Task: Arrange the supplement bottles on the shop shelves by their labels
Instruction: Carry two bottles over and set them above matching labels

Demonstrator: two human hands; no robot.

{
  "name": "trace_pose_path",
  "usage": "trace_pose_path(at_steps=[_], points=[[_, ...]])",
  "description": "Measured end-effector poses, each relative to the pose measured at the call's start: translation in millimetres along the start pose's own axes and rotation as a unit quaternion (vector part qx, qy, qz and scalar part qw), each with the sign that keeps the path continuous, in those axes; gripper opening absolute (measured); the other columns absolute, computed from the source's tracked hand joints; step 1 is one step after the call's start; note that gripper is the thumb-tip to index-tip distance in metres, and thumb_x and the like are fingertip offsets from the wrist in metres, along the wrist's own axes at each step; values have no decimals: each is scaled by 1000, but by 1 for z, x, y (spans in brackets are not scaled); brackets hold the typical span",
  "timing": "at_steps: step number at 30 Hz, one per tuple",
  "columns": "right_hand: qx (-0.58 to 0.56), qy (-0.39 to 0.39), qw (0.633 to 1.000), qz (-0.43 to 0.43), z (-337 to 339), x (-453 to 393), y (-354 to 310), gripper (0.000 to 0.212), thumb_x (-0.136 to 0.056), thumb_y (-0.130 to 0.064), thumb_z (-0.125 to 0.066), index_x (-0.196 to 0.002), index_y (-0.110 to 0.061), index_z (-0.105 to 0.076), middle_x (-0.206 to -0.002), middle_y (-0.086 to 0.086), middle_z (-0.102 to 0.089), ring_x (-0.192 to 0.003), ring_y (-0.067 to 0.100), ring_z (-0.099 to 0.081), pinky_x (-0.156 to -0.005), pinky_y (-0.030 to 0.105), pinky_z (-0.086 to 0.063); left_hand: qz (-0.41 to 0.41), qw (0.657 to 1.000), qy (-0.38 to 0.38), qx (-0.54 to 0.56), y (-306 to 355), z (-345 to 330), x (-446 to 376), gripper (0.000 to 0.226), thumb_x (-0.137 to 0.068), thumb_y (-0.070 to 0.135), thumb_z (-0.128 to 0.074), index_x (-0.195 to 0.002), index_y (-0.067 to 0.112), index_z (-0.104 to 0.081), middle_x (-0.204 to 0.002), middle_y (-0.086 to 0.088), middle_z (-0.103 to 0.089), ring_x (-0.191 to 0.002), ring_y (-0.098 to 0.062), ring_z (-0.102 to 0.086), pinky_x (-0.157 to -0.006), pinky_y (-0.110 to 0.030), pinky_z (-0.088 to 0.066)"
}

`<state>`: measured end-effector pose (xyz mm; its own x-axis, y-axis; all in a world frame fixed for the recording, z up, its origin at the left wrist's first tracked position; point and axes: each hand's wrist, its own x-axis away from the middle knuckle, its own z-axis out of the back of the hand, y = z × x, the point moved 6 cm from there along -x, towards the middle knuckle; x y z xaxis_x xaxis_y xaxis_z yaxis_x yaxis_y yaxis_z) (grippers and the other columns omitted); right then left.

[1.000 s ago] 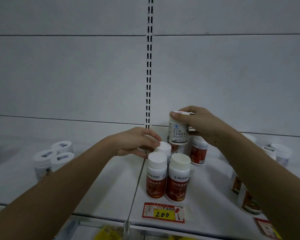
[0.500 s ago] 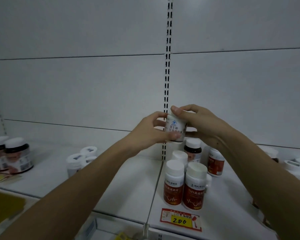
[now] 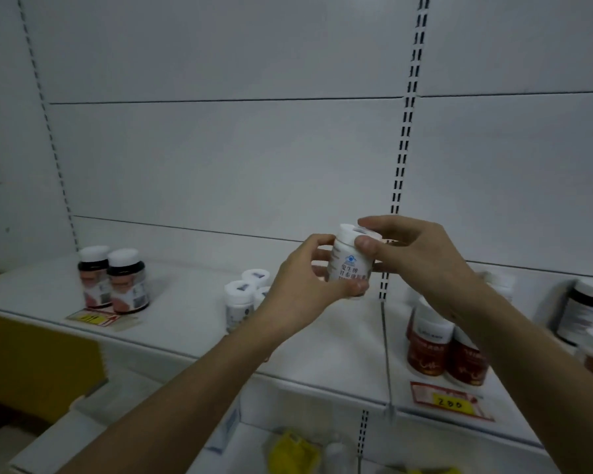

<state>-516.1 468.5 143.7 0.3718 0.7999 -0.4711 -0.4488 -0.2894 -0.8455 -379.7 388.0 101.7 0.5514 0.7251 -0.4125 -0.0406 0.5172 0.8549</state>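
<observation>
Both hands hold a white supplement bottle (image 3: 348,258) with a blue logo and dark lettering, raised above the white shelf (image 3: 185,323). My left hand (image 3: 305,282) grips its body from the left and below. My right hand (image 3: 411,251) pinches the cap and upper side from the right. Behind my left hand stand several matching white bottles (image 3: 242,302). Red-labelled bottles (image 3: 428,343) stand at the lower right, partly hidden by my right forearm. Two dark bottles with white caps (image 3: 115,280) stand at the left.
A large dark jar (image 3: 587,313) and more bottles sit at the far right. Price tags lie on the shelf edge: a yellow one marked 200 (image 3: 449,401) and another (image 3: 91,318) by the dark bottles. A slotted upright (image 3: 403,159) divides the back panel. Yellow packets (image 3: 293,453) lie on the lower shelf.
My left hand rose from the shelf bottles and took hold of the white bottle. Both hands carried it leftward, and my view turned left, revealing the two dark bottles.
</observation>
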Motion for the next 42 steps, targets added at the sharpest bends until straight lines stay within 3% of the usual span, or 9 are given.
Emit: trace_pose_path(at_steps=[2, 5, 10, 13, 19, 23, 27, 30, 42], points=[[6, 9, 1000, -8, -21, 7, -2, 24, -83, -22, -75, -107, -20, -73, -102, -7, -73, -89, 12, -72, -72, 25, -61, -2, 999, 1, -50, -9, 17, 13, 71, -69, 38, -85, -130, 34, -49, -123, 10, -58, -108, -8, -59, -81, -19, -52], [26, -3, 1000, -9, -53, 14, -8, 21, -83, -26, -74, -104, -23, -74, -104, -8, -73, -91, 12, -72, -76, 31, -62, 4, 998, 24, -63, -20, 46, 27, 70, -72, 35, -84, -133, 31, -50, -122, 9, -60, -105, -8, -59, -86, -25, -54], [41, -25, 999, 2, -88, 14, -23, 24, -86, -24, -72, -109, -21, -74, -107, -10, -73, -91, 7, -72, -72, 22, -59, -15, 999, 12, -37, -35, 84, 31, 71, -73, 33, -83, -136, 34, -49, -121, 14, -59, -102, -4, -58, -71, -10, -46], [44, 23, 999, 6, -94, 3, -21, 22, -85, -24, -73, -106, -23, -74, -104, -10, -73, -89, 8, -72, -70, 22, -60, -19, 999, -6, -36, -38, 105, 21, 73, -76, 39, -78, -141, 34, -44, -128, 13, -53, -114, -5, -51, -83, -17, -47], [43, 89, 995, -21, -85, -38, 15, 24, -84, -20, -74, -108, -18, -73, -104, -10, -71, -92, 10, -70, -74, 24, -60, 37, 989, 79, -116, -114, 167, -29, 36, -96, 40, -55, -127, 23, -61, -125, 5, -62, -112, -12, -57, -88, -23, -42], [44, 69, 994, -74, -98, -60, 60, 21, -82, -18, -77, -103, -16, -74, -108, -3, -71, -96, 15, -69, -81, 32, -60, 116, 963, -19, -244, -190, 152, -44, 36, -98, 34, -50, -130, 20, -59, -133, -3, -59, -118, -19, -55, -98, -29, -41], [36, 16, 993, -114, -117, -72, 91, 23, -82, -17, -77, -104, -19, -71, -113, -4, -68, -99, 17, -67, -81, 32, -59, 93, 923, -93, -362, -219, 132, -54, 40, -96, 29, -46, -133, 15, -55, -140, -8, -53, -127, -25, -48, -107, -40, -38], [31, -1, 992, -125, -127, -77, 107, 21, -83, -18, -76, -103, -22, -70, -112, -5, -67, -97, 15, -67, -81, 32, -59, 91, 879, -132, -448, -228, 127, -57, 47, -100, 36, -36, -145, 24, -39, -154, -4, -35, -144, -26, -27, -118, -51, -18], [-3, -49, 987, -152, -147, -64, 141, 13, -90, -22, -65, -101, -22, -73, -101, -13, -73, -91, 8, -69, -77, 24, -58, 83, 877, -145, -450, -230, 128, -55, 45, -99, 32, -37, -144, 25, -36, -148, -2, -40, -140, -22, -30, -117, -50, -17]])
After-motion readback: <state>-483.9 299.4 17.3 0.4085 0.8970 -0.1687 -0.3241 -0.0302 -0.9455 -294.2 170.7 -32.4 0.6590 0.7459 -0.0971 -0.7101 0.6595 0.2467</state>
